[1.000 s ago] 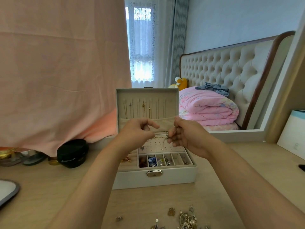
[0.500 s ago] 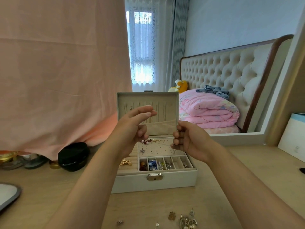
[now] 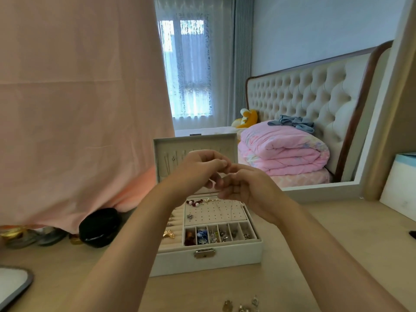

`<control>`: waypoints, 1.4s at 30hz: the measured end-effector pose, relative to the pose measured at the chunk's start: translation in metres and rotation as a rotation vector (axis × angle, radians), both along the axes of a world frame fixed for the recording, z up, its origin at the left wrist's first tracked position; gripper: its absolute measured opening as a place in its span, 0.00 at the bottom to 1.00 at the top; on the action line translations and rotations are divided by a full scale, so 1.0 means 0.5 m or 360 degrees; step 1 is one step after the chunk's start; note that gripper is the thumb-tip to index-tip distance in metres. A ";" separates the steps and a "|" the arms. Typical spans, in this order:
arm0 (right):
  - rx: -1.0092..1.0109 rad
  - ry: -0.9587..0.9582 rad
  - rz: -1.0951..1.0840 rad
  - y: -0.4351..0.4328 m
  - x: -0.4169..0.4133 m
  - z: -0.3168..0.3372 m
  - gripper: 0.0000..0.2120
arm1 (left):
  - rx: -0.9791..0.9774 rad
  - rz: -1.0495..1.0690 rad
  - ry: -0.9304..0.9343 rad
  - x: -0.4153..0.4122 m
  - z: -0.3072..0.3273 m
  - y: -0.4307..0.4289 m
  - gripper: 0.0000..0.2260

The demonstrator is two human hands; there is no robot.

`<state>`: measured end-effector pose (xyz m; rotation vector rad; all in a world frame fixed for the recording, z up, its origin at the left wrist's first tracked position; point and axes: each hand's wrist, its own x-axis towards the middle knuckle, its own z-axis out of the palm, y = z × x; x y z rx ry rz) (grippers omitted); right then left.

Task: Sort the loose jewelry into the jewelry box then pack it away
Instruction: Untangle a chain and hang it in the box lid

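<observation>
**Room around the box**

Our left hand [image 3: 198, 170] and right hand [image 3: 249, 190], pinching a fine chain [image 3: 231, 210], meet above the open jewelry box [image 3: 207, 263], whose upright lid [image 3: 162, 154] walls the back. Left, a pink cloth [image 3: 78, 109] and black case [image 3: 99, 228] crowd in. Bare desk [image 3: 364, 219] lies right; loose jewelry [image 3: 242, 306] sits at the near edge.

Two hands [image 3: 199, 171], one jewelry box [image 3: 209, 261], perhaps three loose trinkets [image 3: 227, 306].

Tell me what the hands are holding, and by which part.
Left hand and right hand pinch what looks like a thin chain between their fingertips above the open jewelry box. Which part they grip is too fine to tell.
</observation>
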<state>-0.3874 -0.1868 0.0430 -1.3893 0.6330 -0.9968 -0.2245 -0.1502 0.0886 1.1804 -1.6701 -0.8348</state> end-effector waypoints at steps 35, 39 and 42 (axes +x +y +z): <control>-0.0854 0.0794 -0.1723 -0.211 0.067 0.025 0.05 | -0.0163 0.0937 -0.0189 -0.028 -0.049 -0.256 0.14; -0.0833 0.0915 -0.1730 -0.213 0.070 0.014 0.05 | -0.0155 0.1002 -0.0129 -0.030 -0.055 -0.261 0.17; -0.0822 0.0991 -0.1726 -0.217 0.069 0.006 0.06 | -0.0094 0.0958 -0.0186 -0.032 -0.065 -0.260 0.17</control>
